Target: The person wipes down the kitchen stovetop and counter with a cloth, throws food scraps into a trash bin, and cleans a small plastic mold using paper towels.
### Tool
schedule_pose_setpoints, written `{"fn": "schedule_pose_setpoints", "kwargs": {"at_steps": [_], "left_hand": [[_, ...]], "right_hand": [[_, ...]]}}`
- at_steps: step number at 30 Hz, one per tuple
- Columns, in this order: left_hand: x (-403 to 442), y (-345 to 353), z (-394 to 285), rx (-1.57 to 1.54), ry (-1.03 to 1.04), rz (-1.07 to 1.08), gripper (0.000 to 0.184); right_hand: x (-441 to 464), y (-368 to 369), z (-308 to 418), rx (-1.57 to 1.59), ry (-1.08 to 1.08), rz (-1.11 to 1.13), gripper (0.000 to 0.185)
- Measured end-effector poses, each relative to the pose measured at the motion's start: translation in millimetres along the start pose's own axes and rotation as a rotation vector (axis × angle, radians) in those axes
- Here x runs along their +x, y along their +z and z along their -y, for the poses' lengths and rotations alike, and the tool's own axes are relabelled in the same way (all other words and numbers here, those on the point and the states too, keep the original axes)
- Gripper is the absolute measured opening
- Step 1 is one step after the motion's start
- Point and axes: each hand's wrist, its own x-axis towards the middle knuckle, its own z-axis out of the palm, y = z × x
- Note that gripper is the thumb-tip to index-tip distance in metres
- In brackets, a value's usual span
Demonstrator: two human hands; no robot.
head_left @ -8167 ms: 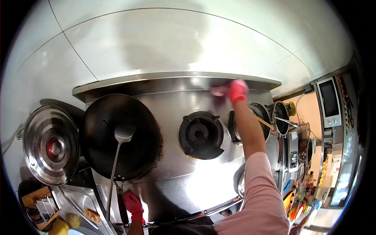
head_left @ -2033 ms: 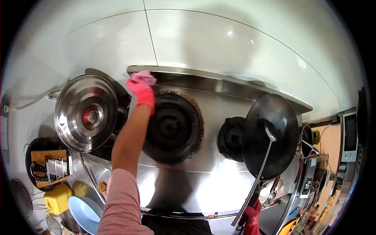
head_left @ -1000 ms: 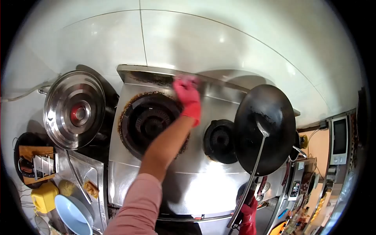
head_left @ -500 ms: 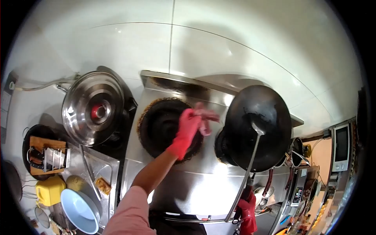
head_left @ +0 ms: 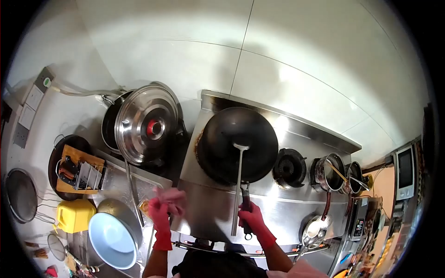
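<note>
My left hand (head_left: 161,220), in a red glove, is closed on a crumpled pink cloth (head_left: 171,199) beside the stove's lower left corner. The red-gloved fingers of my right hand (head_left: 255,221) are wrapped round the handle of a large black wok (head_left: 218,155). This wok sits over the left burner. A metal spatula (head_left: 239,185) rests in it, its long handle extending down past the rim beside my right hand. Brown residue shows on the steel stove top (head_left: 301,215) around the wok's left side.
Right of the wok are a bare burner (head_left: 289,168) and small pots (head_left: 333,171). To the left stand a large pot with a steel lid (head_left: 139,123), a knife rack (head_left: 88,176), a yellow container (head_left: 74,216) and a blue basin (head_left: 109,238). A strainer (head_left: 315,227) lies lower right.
The wok and its spatula have moved left, from beside the left burner to over it, with my right hand on the handle. My left hand has brought the cloth down and left, off the burner.
</note>
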Motion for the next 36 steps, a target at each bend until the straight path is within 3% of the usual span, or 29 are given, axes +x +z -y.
{"fn": "schedule_pose_setpoints", "kwargs": {"at_steps": [1,4,8,15,16,19,22,25,26,30,33,36], "left_hand": [[-2,-9,25,0.149,0.064,-0.046,0.013],[-34,6,-11,0.151,-0.137,0.144,0.015],[-47,-4,44,0.142,-0.140,0.299,0.017],[-83,17,30,0.224,-0.208,0.439,0.016],[-87,18,34,0.272,-0.179,0.457,0.017],[-103,25,59,0.231,-0.210,0.519,0.018],[-128,46,67,0.276,-0.206,0.541,0.020],[-170,81,73,0.316,-0.191,0.645,0.020],[-186,94,78,0.269,-0.222,0.665,0.020],[-272,166,61,0.144,-0.223,0.728,0.018],[-325,213,50,0.184,-0.334,0.705,0.022],[-371,260,42,0.121,-0.299,0.881,0.021]], "right_hand": [[5,12,1,-0.028,-0.002,-0.016,0.034],[16,32,-3,-0.049,-0.041,-0.016,0.033],[35,40,-26,0.009,-0.038,-0.027,0.030],[51,44,-46,-0.017,-0.057,-0.052,0.025],[50,39,-40,-0.053,-0.092,0.059,0.027],[34,25,-44,0.144,-0.085,0.087,0.040],[29,-22,-74,0.039,-0.099,0.119,0.054],[-33,-75,-106,-0.258,-0.277,0.140,0.063],[-30,-86,-141,-0.248,-0.357,0.206,0.065],[-100,-131,-173,0.043,-0.370,0.320,0.066],[-139,-178,-181,0.217,-0.460,0.340,0.061],[-231,-240,-117,0.166,-0.240,0.215,0.055]]}}
